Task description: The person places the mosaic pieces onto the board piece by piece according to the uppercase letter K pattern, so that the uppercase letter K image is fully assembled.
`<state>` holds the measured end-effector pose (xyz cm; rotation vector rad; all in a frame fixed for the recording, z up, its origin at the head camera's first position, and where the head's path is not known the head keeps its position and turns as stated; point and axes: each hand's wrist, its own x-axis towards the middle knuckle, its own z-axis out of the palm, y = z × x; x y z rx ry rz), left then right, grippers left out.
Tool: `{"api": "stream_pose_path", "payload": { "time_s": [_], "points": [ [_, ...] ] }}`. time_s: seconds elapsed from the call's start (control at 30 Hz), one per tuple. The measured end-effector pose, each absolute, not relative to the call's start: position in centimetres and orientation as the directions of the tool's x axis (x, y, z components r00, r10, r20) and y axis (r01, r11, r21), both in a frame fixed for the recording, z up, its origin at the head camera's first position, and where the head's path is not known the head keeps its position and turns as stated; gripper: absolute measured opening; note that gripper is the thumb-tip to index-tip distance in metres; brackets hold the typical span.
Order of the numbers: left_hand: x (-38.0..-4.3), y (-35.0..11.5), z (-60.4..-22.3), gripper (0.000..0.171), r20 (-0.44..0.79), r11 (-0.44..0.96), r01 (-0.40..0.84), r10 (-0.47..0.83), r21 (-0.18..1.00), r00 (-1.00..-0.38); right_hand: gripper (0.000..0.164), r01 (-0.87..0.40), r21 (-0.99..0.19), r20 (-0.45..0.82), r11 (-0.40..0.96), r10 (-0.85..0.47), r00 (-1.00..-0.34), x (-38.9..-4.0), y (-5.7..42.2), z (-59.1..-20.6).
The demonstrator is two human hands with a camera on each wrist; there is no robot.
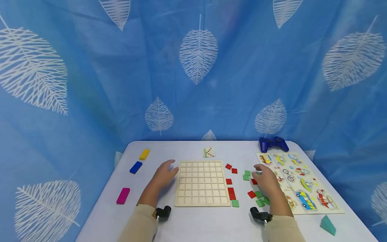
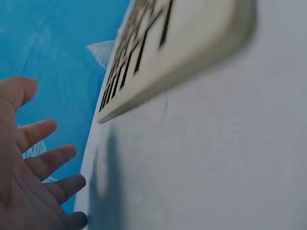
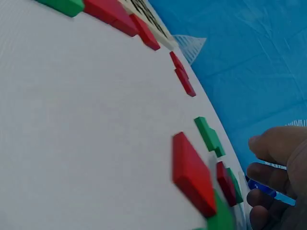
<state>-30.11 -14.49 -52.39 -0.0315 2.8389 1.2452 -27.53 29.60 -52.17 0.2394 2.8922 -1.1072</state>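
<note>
Red tiles [image 1: 251,194] lie near the right hand [image 1: 266,180], grip loosely spread; left hand [image 1: 164,174] likewise; best pinch one by its edges.

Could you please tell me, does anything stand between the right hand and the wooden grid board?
Only low things do: loose red tiles and green tiles lie on the white table between the right hand and the wooden grid board. Nothing taller shows there.
</note>
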Motion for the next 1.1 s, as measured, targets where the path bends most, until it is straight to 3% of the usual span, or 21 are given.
{"api": "stream_pose_path", "payload": {
  "time_s": [0.2, 0.77, 1.1],
  "points": [
    [-28.9, -14.4, -54.7, 0.055, -0.052, 0.643, -0.063, -0.037, 0.763, -0.998, 0.048, 0.136, -0.611, -0.057, 0.78, 0.128, -0.99, -26.9, 28.8, -53.5],
    [-28.4, -14.6, -55.2, 0.079, -0.067, 0.774, 0.123, 0.209, 0.622, -0.976, 0.047, 0.155, -0.587, -0.085, 0.794, 0.13, -0.988, -27.8, 29.1, -54.3],
    [-28.7, -15.0, -55.3, 0.077, -0.058, 0.803, 0.194, 0.272, 0.564, -0.96, 0.037, 0.174, -0.591, -0.076, 0.788, 0.16, -0.984, -28.9, 28.6, -54.5]
  ]
}}
